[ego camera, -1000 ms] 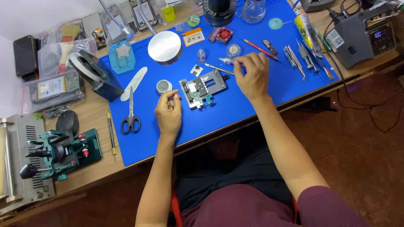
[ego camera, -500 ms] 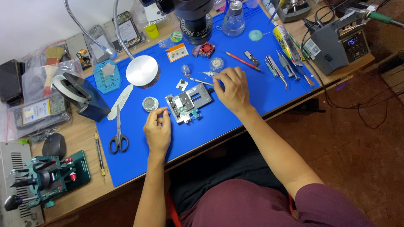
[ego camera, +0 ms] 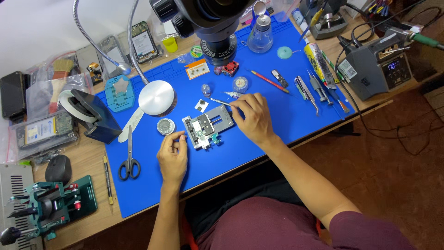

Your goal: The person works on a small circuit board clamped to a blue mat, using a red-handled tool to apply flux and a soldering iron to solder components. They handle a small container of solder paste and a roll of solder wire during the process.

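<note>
A metal circuit board holder (ego camera: pixel 206 125) with a small green board clamped in it lies on the blue work mat (ego camera: pixel 277 115). My left hand (ego camera: pixel 173 155) rests just left of the holder, fingers curled, fingertips pinched near its left edge. My right hand (ego camera: pixel 252 118) sits at the holder's right end and grips thin metal tweezers (ego camera: pixel 221 101) that point left over the holder's far side. A small round tin (ego camera: pixel 165 126) stands just left of the holder.
A microscope head (ego camera: pixel 208 18) hangs over the mat's far side. Scissors (ego camera: pixel 129 159) lie at the left, a silver round disc (ego camera: pixel 157 97) behind the tin. Hand tools (ego camera: pixel 314 90) and a soldering station (ego camera: pixel 377 65) are at the right, a green jig (ego camera: pixel 51 203) at the near left.
The head camera has moved closer and shifted, so the microscope now shows at the top. Both hands stay at the holder; the right hand still grips the tweezers.
</note>
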